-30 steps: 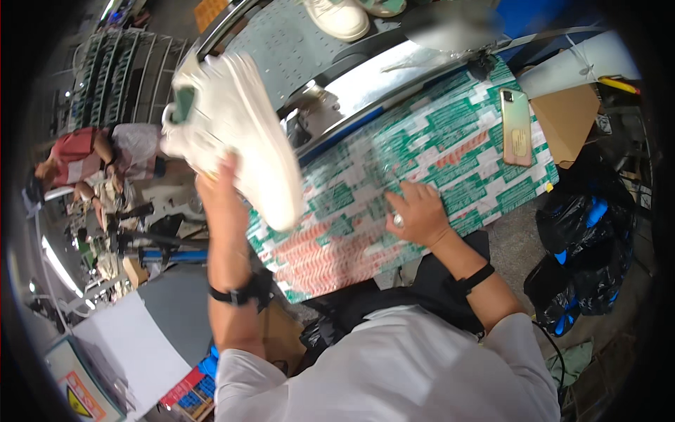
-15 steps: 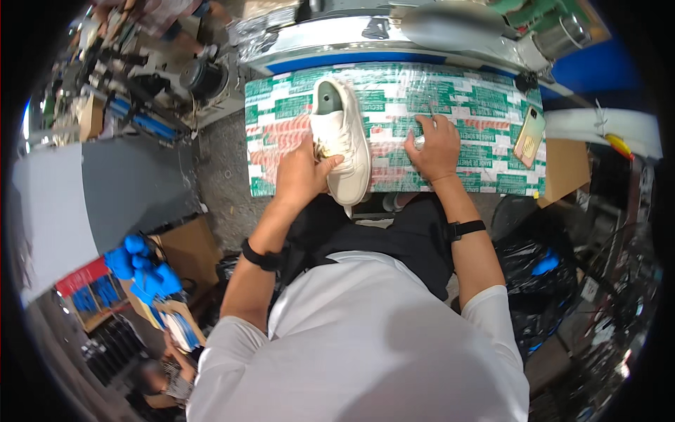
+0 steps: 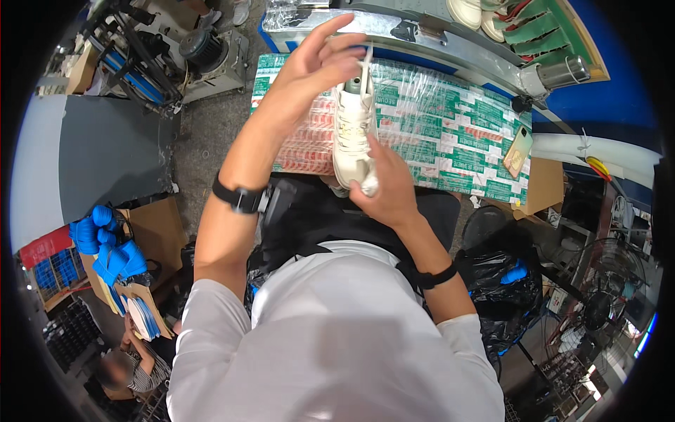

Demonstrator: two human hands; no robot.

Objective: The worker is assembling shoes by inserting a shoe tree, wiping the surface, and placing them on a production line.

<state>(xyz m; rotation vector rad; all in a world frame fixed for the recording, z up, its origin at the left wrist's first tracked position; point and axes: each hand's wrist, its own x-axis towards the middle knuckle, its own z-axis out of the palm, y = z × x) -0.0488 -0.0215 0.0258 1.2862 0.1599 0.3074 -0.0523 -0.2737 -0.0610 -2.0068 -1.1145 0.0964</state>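
An off-white lace-up sneaker [image 3: 351, 130] with a green insole stands over the table's near edge, its toe toward me. My right hand [image 3: 390, 186] is closed round the toe end, thumb on one side and fingers on the other. My left hand [image 3: 316, 67] is raised at the heel end, with thumb and fingers bent together. A thin white strip [image 3: 368, 60] shows at its fingertips; whether it is a lace or part of the shoe I cannot tell.
The tabletop [image 3: 429, 133] is covered in green, white and red printed wrap. At its right lies a gold phone [image 3: 518, 151]. Several pale shoes [image 3: 467, 13] sit beyond a metal ledge [image 3: 450, 46]. Black bags [image 3: 496, 288] are at my right, a grey panel [image 3: 116, 155] left.
My right hand has come from the tabletop onto the shoe's toe. My left hand has left the laces and risen to the heel end. The shoe has shifted and turned slightly.
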